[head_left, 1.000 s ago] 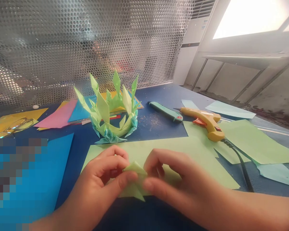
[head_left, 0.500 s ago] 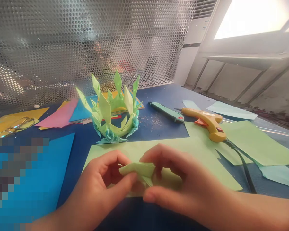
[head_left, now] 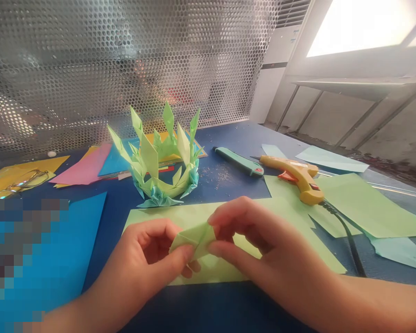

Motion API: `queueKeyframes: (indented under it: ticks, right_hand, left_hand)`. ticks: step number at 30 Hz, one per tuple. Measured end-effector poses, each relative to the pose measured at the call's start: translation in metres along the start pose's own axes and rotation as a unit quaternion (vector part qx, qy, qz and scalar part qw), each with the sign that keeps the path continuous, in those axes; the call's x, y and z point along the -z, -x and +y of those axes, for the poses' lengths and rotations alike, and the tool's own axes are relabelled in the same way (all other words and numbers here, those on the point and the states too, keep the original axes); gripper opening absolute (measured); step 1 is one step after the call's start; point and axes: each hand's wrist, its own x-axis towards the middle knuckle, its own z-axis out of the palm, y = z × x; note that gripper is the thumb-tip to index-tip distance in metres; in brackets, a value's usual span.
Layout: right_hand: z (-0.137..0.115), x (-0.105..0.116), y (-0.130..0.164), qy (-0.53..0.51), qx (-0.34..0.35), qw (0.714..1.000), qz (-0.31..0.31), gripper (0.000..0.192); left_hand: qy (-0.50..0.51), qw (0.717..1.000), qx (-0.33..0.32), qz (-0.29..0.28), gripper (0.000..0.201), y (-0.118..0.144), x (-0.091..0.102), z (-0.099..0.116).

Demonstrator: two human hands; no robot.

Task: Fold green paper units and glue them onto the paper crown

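Between my two hands is a small folded piece of light green paper (head_left: 194,237), held above a larger green sheet (head_left: 287,226). My left hand (head_left: 145,259) pinches its left part, thumb in front and fingers behind. The thumb and index finger of my right hand (head_left: 256,240) grip its right end. Just beyond my hands stands a paper crown (head_left: 166,187) folded from green and teal paper, with tall pointed tips. Some of my left fingers are hidden behind the folded piece.
To the right lie a yellow glue gun (head_left: 300,173) with a black cord (head_left: 348,236), a green utility knife (head_left: 239,162) and more green sheets (head_left: 377,203). Blue paper (head_left: 93,240), pink paper (head_left: 81,169) and glasses (head_left: 24,182) are at left. A perforated metal panel (head_left: 125,60) borders the back.
My right thumb and index finger have closed on the right end of the folded paper, which has turned so its face tilts up to the right. The left hand keeps its pinch.
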Motion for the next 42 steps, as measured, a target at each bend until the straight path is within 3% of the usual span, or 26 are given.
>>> queueKeyframes:
  ticks: [5,7,29,36,42]
  right_hand:
    - [-0.003,0.001,-0.002,0.008,0.023,1.0,0.005,0.017]
    - [-0.004,0.002,-0.003,0.02,0.031,0.999,0.001,0.015]
    - [0.0,0.005,-0.003,0.047,0.062,0.997,-0.003,0.016]
    - [0.004,0.011,-0.001,0.135,0.18,0.974,-0.04,0.031]
    - [0.001,0.017,0.001,0.196,0.227,0.951,-0.071,0.026]
  left_hand:
    - [0.064,0.998,0.008,-0.024,0.005,-0.002,0.0,0.0]
    - [0.077,0.997,0.006,-0.028,0.012,-0.002,0.0,0.002]
    - [0.066,0.998,-0.006,-0.021,0.01,-0.005,-0.001,0.006]
    - [0.021,1.0,0.0,0.01,0.009,0.0,-0.005,0.007]
    - [0.054,0.998,0.002,-0.024,0.009,-0.001,-0.002,0.006]
